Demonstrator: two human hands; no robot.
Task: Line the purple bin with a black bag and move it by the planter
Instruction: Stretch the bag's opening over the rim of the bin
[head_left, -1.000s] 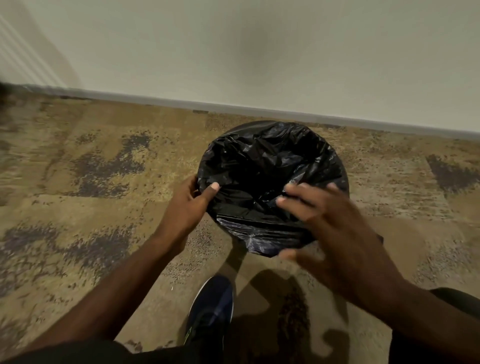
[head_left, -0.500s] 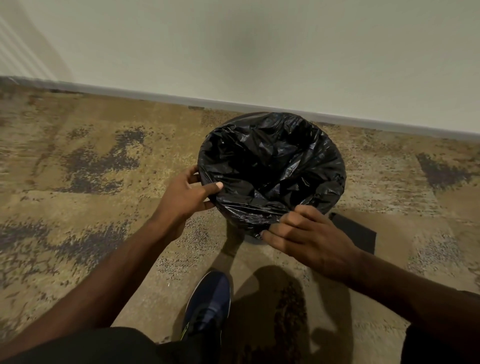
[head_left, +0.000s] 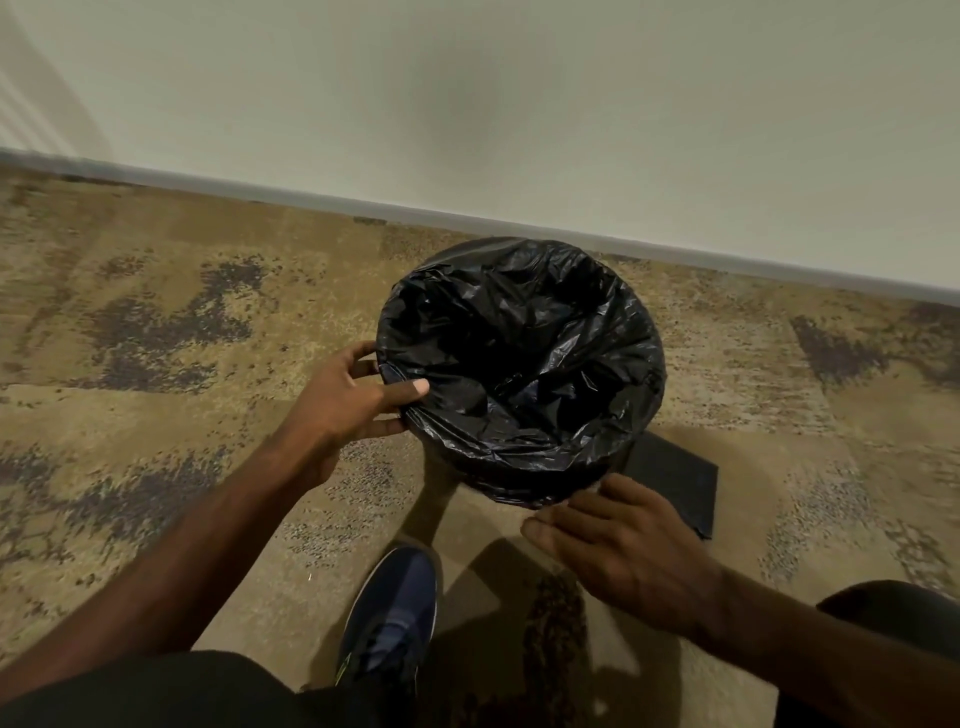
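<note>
Since the earlier frame the right hand (head_left: 623, 545) has dropped off the rim and now hovers just below the near fold, fingers loosely spread, holding nothing. Left hand (head_left: 353, 400) pinches the black bag (head_left: 519, 364) over the bin's left rim. Bin stands on the carpet (head_left: 156, 467) near the wall (head_left: 467, 104), upright, mouth up, long axis vertical. Risk: lifting by the liner alone could pull it off the rim.

Bag (head_left: 524, 364), frame centre: thin black plastic film, glossy, heavily crinkled, faint highlights on folds. Carpet (head_left: 156, 395), lower frame: short rough pile, matt, mottled tan and purple-grey. Wall (head_left: 519, 104), top: smooth, matt, off-white. Shoe (head_left: 395, 613), bottom centre: navy woven mesh cloth. Flat black sheet (head_left: 675, 483), right of bag: matt.
</note>
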